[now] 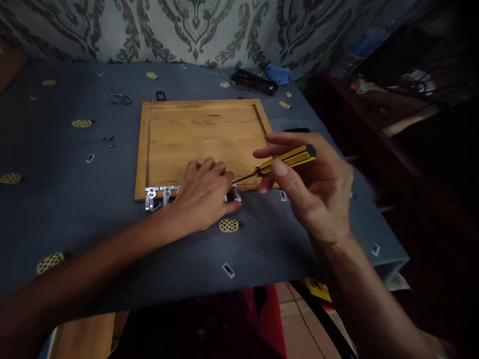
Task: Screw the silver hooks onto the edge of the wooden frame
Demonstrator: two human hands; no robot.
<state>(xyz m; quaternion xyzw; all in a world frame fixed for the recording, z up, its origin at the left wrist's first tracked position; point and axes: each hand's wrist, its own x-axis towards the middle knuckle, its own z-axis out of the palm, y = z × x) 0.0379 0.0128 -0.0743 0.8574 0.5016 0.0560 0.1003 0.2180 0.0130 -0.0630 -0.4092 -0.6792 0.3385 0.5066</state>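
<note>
A framed wooden panel (202, 139) lies flat on the blue cloth. Metal hinges (167, 192) line its near edge, several of them side by side. My left hand (205, 194) rests over this edge with its fingers curled round a hinge (237, 193), partly hiding the row. A yellow and black screwdriver (288, 159) is held in my right hand (314, 184), between thumb and fingers. Its tip points down and left to the hinge by my left fingertips; the exact contact is too small to tell.
Small screws (108, 138) and a clear-looking bundle (120, 97) lie left of the panel. Behind it are dark glasses (255, 82) and a blue crumpled cloth (279, 75). Dark furniture (374, 119) with items on it stands at the right, a red chair (272, 319) below the table.
</note>
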